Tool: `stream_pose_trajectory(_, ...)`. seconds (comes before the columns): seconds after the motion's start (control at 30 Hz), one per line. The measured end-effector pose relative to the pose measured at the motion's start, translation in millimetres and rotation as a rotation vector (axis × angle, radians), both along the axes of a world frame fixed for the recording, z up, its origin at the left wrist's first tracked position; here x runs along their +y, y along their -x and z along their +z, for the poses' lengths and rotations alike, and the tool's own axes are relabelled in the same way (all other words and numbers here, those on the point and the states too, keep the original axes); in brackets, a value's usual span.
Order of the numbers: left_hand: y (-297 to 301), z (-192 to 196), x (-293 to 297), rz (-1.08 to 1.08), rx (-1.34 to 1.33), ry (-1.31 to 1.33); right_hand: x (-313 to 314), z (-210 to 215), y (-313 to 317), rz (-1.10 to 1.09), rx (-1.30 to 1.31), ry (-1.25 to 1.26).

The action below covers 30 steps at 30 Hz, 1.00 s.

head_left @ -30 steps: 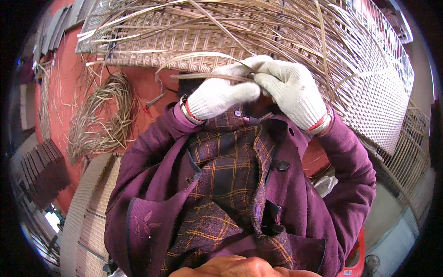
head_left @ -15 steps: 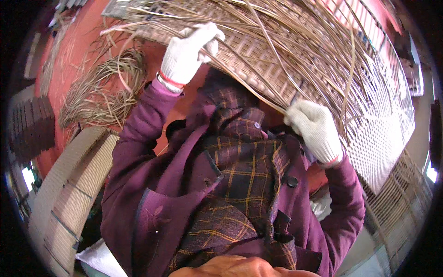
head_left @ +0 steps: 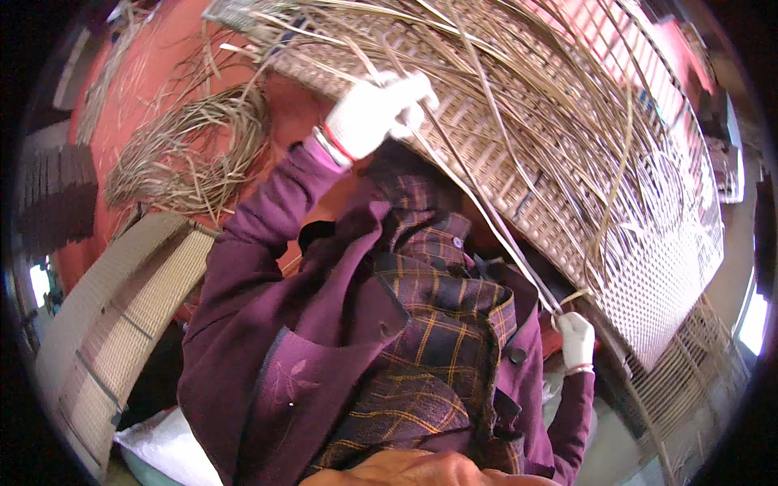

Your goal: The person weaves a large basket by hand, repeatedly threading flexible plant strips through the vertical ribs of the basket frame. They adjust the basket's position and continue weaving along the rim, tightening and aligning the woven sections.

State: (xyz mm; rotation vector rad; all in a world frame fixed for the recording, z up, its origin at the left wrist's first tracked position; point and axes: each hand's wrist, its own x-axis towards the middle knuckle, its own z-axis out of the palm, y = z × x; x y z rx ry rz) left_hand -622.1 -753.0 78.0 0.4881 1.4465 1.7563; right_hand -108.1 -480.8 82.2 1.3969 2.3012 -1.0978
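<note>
Both my hands wear white knitted gloves. My left hand, its fingers closed, grips long flat weaving strands near the edge of a woven panel. Those strands run slantwise down to my right hand, which is pinched round their other end, low beside the panel's near edge. Between the two hands the strands are stretched fairly straight, in front of my plaid shirt and purple jacket. Many loose brown and pale strands lie over the panel's openwork weave.
A tangled coil of dry strands lies on the red surface to the left. Below it stands a beige woven piece with dark bands. A white sack shows at lower left, and slatted wickerwork at lower right.
My right hand has moved down and a little right, pulling the strands' end with it. My left hand has shifted right and slightly down. More of the strands now stretches between them.
</note>
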Motion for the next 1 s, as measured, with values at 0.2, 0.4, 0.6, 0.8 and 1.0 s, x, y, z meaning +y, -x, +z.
stream_pose_trajectory(0.2, -94.1, -2.9, 67.9, -0.363, -0.088, 0.044, -41.1, 36.3, 62.2, 0.348, 0.338, -0.195)
stream_pose_trajectory(0.4, -128.5, 17.2, 95.3, -0.63, -0.006, 0.224, -55.1, 61.1, 207.1, 0.233, 0.739, -0.316)
stream_pose_trajectory(0.6, -136.0, -2.8, 99.7, -0.697, -0.043, 0.159, -62.2, 51.3, 246.0, -0.179, 0.675, 0.673)
stream_pose_trajectory(0.8, -141.1, -17.1, 110.9, -0.818, 0.071, 0.142, -62.9, 38.7, 235.1, -0.146, 0.625, 0.646)
stream_pose_trajectory(1.0, -95.3, 22.2, 91.5, -0.635, 0.613, -0.138, -62.0, 15.5, 222.8, -0.124, 0.737, 0.301)
